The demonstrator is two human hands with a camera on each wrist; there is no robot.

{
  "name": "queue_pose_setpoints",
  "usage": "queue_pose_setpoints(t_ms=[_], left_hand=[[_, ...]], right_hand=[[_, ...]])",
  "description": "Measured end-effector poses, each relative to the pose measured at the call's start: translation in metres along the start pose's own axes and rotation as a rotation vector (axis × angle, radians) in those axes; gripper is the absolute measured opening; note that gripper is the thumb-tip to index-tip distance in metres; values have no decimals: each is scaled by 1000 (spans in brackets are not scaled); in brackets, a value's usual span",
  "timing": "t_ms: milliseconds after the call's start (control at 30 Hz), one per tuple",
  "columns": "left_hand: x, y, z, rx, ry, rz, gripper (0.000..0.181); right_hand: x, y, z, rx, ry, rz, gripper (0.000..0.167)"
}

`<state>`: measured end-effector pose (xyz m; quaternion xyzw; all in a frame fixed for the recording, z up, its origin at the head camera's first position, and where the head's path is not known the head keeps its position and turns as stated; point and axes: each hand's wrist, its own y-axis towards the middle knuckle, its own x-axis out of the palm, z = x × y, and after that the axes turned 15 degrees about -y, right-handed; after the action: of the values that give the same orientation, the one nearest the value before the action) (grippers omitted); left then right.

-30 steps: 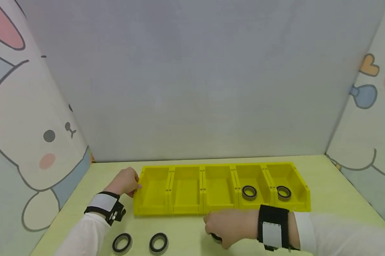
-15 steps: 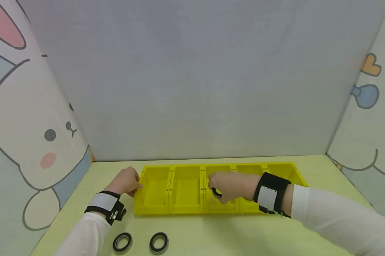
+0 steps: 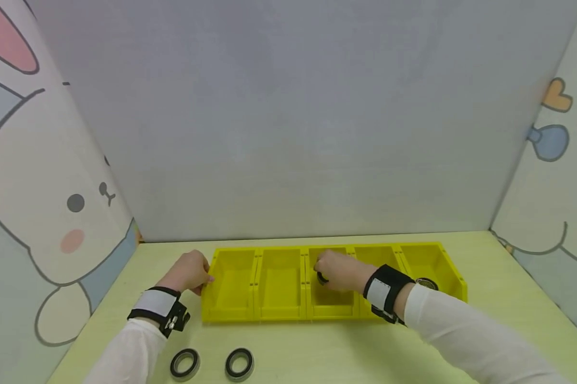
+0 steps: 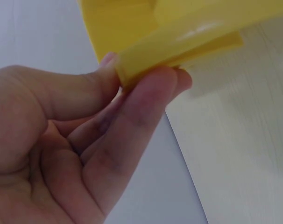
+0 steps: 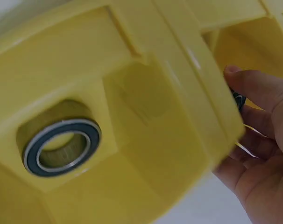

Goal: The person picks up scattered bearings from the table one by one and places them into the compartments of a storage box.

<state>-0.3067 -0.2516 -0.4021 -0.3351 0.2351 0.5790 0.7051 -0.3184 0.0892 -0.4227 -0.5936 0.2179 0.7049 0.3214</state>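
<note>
The left hand [image 3: 187, 273] pinches the left end wall of a row of yellow bins [image 3: 231, 314]; in the left wrist view its thumb and fingers [image 4: 146, 95] grip the yellow edge [image 4: 193, 32]. Inside the middle bin, the right hand [image 3: 341, 271] holds a black-rimmed ring bearing [image 3: 321, 278], mostly covered by the fingers. The right wrist view shows that bearing [image 5: 238, 99] between thumb and fingers of the right hand [image 5: 267, 121]. Another bearing [image 5: 34, 154] lies in a bin nearer that camera. The rightmost bin holds a bearing [image 3: 427, 283], partly hidden by the sleeve.
Two more bearings, one at the left [image 3: 184, 365] and one beside it [image 3: 239, 365], lie on the pale table [image 3: 298, 352] in front of the bins. A grey panel [image 3: 288, 133] stands behind, with cartoon-printed panels at both sides.
The right hand has lifted a bearing from the table in front of the bins and moved up and away into the middle bin. The left hand has stayed on the end wall.
</note>
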Motion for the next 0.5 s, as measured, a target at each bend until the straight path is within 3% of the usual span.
queue_pose_setpoints(t_ms=[300, 500], left_hand=[[0, 0, 0, -13, 0, -4, 9], [0, -1, 1, -4, 1, -3, 10]], right_hand=[[20, 9, -9, 9, -38, -15, 12], [26, 12, -9, 46, 3, -45, 11]])
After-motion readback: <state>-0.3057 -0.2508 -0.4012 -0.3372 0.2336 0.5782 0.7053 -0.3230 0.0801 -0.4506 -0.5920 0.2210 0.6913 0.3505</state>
